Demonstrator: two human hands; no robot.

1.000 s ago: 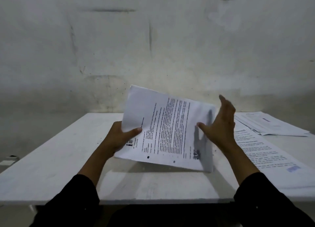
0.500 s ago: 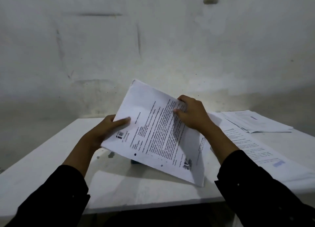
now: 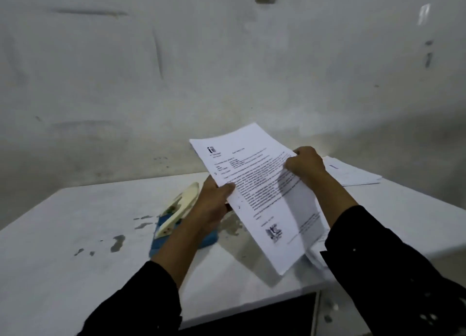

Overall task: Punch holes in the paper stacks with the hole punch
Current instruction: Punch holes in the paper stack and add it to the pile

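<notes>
White printed sheets, a paper stack (image 3: 254,197), are raised off the desk (image 3: 75,235) between your hands. Your left hand (image 3: 214,204) pinches the stack's left edge, thumb on the printed face; your right hand (image 3: 305,165) curls round its far right edge. The hole punch (image 3: 176,217), cream lever on a blue base, sits on the desk just under your left wrist. Two marks along the left margin look like punched holes, so I judge this stack done and being carried away. Next it wants laying down with the other papers (image 3: 353,171) at the right, then a fresh stack squared into the punch. Against half a second ago, the stack has swung clockwise and shifted right, uncovering the punch.
</notes>
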